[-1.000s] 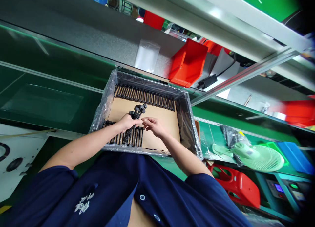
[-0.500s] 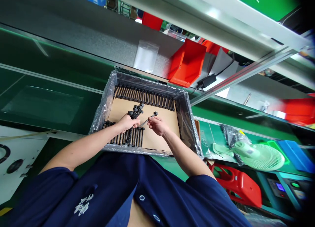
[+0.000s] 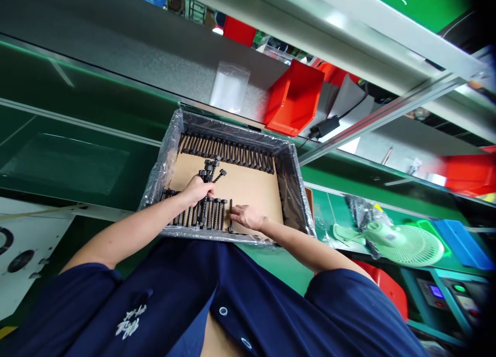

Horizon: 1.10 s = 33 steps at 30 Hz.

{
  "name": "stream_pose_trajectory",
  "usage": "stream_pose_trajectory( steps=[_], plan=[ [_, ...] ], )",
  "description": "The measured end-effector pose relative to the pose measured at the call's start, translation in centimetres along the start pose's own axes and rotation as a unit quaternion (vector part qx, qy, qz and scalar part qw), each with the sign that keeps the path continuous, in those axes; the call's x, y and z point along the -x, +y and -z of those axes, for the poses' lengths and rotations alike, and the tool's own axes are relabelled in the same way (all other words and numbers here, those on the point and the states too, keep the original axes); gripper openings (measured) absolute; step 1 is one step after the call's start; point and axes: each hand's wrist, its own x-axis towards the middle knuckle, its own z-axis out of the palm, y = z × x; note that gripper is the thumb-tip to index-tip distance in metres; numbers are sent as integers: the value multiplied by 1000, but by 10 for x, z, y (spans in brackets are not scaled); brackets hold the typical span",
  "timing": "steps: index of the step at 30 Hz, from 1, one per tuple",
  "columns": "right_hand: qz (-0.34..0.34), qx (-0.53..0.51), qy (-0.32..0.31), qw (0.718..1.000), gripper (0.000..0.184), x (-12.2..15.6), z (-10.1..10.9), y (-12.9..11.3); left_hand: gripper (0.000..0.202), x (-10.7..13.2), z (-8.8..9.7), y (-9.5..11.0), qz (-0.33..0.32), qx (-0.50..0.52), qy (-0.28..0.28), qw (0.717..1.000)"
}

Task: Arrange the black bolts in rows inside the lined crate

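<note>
A plastic-lined cardboard box (image 3: pixel 169 149) sits on the green bench in front of me, with a brown cardboard sheet (image 3: pixel 248 189) in it. A row of black bolts (image 3: pixel 228 153) lies along its far wall and a shorter row (image 3: pixel 201 212) along the near edge. My left hand (image 3: pixel 196 189) is closed on a bunch of black bolts (image 3: pixel 209 171) that stick up from the fist. My right hand (image 3: pixel 247 216) rests low on the sheet, its fingers pinching one bolt (image 3: pixel 231 215) laid at the right end of the near row.
Red bins (image 3: pixel 294 98) and a clear plastic bag (image 3: pixel 230 88) sit on the grey shelf behind the box. A black power adapter (image 3: pixel 324 125) lies by an aluminium rail. A pale green fan (image 3: pixel 403 243) and a red stool (image 3: pixel 387 292) are at the right.
My right hand drew one bolt from the bunch in my left hand, carried it down and toward me, and set it at the right end of the near row.
</note>
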Motion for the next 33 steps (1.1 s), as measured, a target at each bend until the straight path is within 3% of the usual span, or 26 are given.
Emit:
stream_pose_trajectory(
  steps=[9, 16, 20, 22, 23, 25, 27, 28, 30, 33],
  plan=[
    [35, 18, -5, 999, 30, -9, 2, -10, 18, 4, -3, 9, 22, 82, 5, 996],
    [29, -15, 5, 999, 26, -10, 0, -12, 22, 5, -4, 9, -13, 90, 2, 996],
    [-47, -137, 62, 987, 26, -10, 7, -7, 26, 4, -4, 7, -24, 96, 0, 995],
    [-127, -261, 147, 946, 25, -16, 19, -6, 27, 3, -4, 5, -22, 100, -4, 995],
    [-172, -338, 193, 905, 26, -20, 27, -7, 27, 3, -4, 4, -18, 102, -9, 995],
    [-246, -495, 262, 791, 33, -34, 46, -12, 26, 4, -5, 4, -5, 104, -27, 994],
    [-272, -620, 294, 674, 43, -49, 63, -21, 25, 5, -7, 3, 1, 105, -51, 993],
    [-271, -661, 306, 629, 47, -57, 70, -26, 25, 6, -7, 3, 0, 105, -65, 992],
    [-268, -706, 329, 567, 48, -69, 79, -34, 24, 7, -9, 0, -4, 103, -87, 991],
    [-285, -722, 365, 514, 44, -74, 83, -34, 23, 5, -8, -3, -15, 80, -90, 993]
  ],
)
